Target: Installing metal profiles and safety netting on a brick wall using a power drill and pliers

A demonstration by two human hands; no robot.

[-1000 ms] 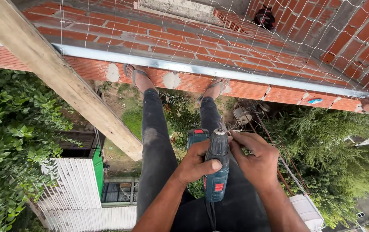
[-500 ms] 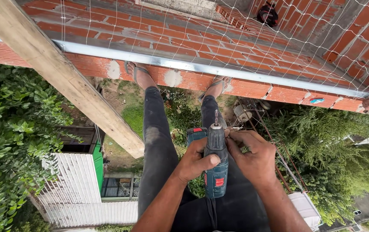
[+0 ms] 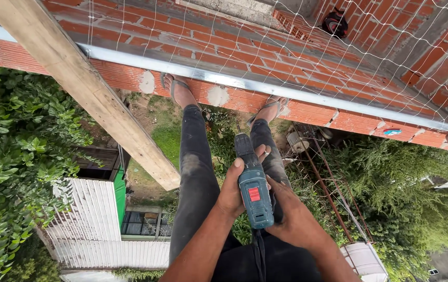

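A red brick wall top [image 3: 307,57] fills the upper part of the view from ten to two o'clock, draped in loose white netting [image 3: 370,47], with a long grey metal rail [image 3: 297,91] running along its near edge. A pale, rough wooden beam [image 3: 93,89] slants down from eleven o'clock toward the middle. The person sits out over a drop, dark-trousered legs [image 3: 195,172] stretched ahead, sandalled feet braced on the brick edge, green bushes [image 3: 20,167] far below at nine and four o'clock.

At six o'clock both hands hold a teal-blue cordless drill with a red label [image 3: 252,188], nose pointing toward the wall at twelve. The left hand [image 3: 232,196] wraps the body, thumb laid along its side, fingers curled tight behind. The right hand [image 3: 289,219] cups the back end from five o'clock; its fingers are mostly hidden, so I cannot tell how they lie.

The drill looks rigid, fairly hefty and smooth-shelled; its middle body seems the surest hold, especially this high up.
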